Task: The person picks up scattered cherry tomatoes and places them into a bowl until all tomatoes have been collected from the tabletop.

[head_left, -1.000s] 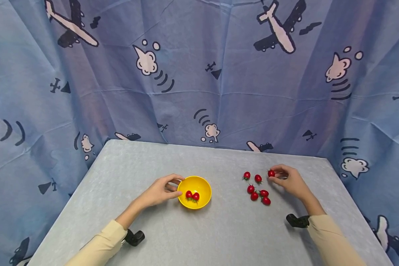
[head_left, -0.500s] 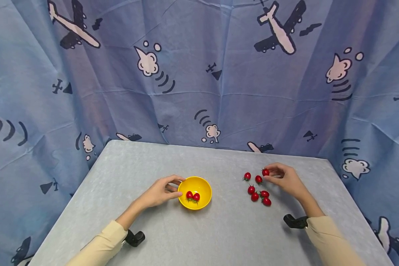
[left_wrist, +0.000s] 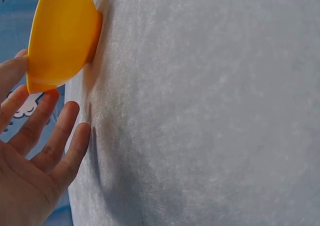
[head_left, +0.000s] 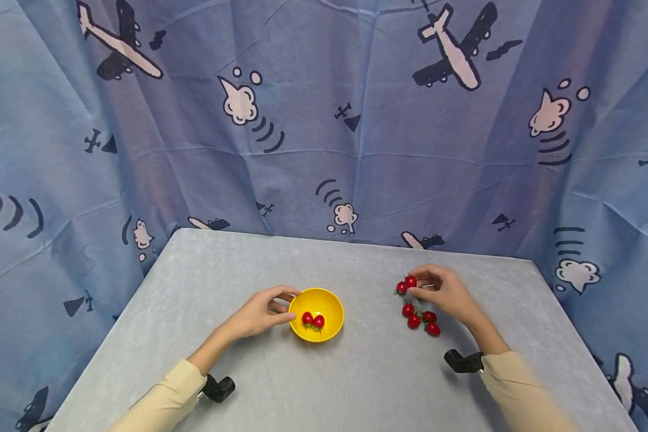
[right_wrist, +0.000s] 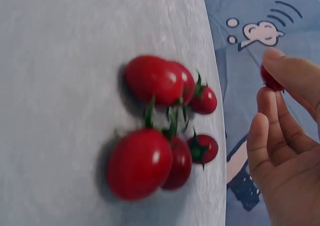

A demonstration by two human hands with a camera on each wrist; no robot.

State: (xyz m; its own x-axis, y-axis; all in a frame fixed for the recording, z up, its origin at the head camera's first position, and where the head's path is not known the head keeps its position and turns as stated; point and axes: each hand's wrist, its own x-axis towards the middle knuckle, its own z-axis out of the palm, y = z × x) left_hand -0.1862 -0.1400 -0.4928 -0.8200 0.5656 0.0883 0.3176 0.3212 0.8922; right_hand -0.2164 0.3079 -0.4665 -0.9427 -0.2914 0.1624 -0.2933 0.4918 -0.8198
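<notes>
A yellow bowl (head_left: 324,303) (left_wrist: 60,36) stands on the grey table (head_left: 367,378) with two cherry tomatoes (head_left: 312,320) inside. My left hand (head_left: 293,303) (left_wrist: 30,61) holds the bowl's left rim between thumb and index finger; the other fingers (left_wrist: 60,131) spread free beside it. My right hand (head_left: 417,282) (right_wrist: 269,75) pinches one cherry tomato (head_left: 411,280) (right_wrist: 269,80) just above the table. Beneath and beside that hand lie several loose cherry tomatoes (head_left: 413,321) (right_wrist: 152,78) with green stalks, one of them (head_left: 401,287) right next to the held one.
A blue curtain (head_left: 324,132) printed with aeroplanes and clouds hangs behind and on both sides of the table. Black wrist mounts (head_left: 218,387) (head_left: 461,362) sit under both cream sleeves. Bare tabletop lies between bowl and tomatoes and along the near edge.
My right hand has moved left with the tomato it pinches, from the cluster's right side to its far left end. The left hand and bowl have stayed put.
</notes>
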